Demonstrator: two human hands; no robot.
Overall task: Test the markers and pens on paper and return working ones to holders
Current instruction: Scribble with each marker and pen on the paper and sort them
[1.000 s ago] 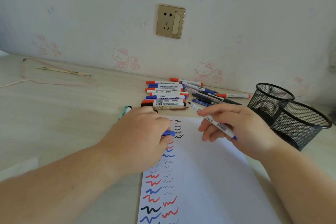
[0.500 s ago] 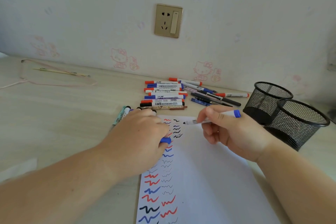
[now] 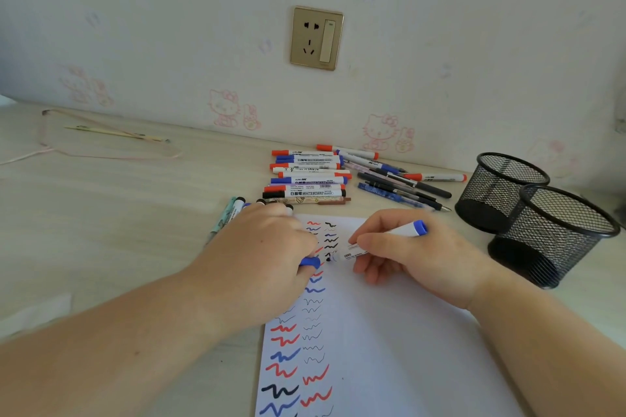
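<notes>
Marker test on paper (image 3: 389,332), frame centre.
Right hand (image 3: 416,254) pinches the blue marker (image 3: 382,240), tip on paper; left hand (image 3: 261,247) grips the blue cap (image 3: 310,262).

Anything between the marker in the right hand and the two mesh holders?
Nothing visible. The right hand grips the blue-ended marker over the paper; bare desk lies between it and the mesh holders, whose open tops show nothing across them.
</notes>
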